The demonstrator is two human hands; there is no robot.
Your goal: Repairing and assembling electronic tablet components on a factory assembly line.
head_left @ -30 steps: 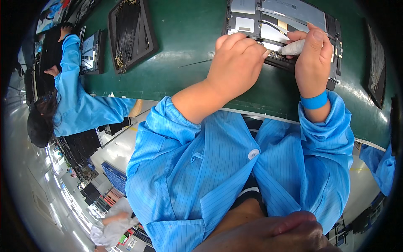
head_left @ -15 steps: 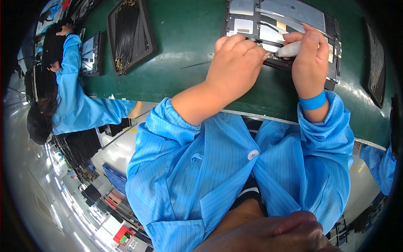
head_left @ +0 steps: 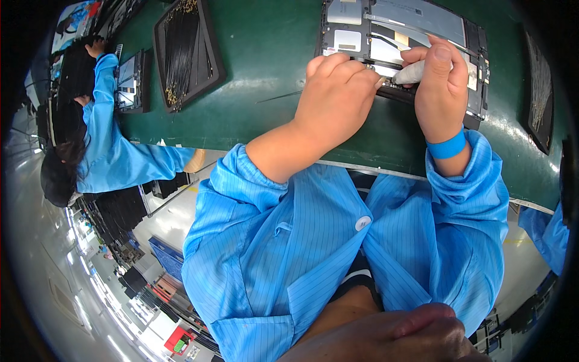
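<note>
An opened tablet-like device, with silver panels in a black frame, lies on the green bench at the upper right. My left hand is closed over its near left edge, fingers curled and fingertips partly hidden. From under that hand a thin black cable runs out to the left over the bench. A blue band circles the wrist of my right hand, which grips a white tapered tool. The tool's narrow end points at the device's near edge, close to my left fingertips. What it touches there is too small to make out.
A black tray of thin black cables with gold ends lies left on the green bench. Another dark tray of cables is at the far right. A co-worker in blue works at the left beside a similar device.
The white tool and my right hand have shifted very slightly left. My left hand keeps its place at the device's edge. At the left, the co-worker's arm has moved a little.
</note>
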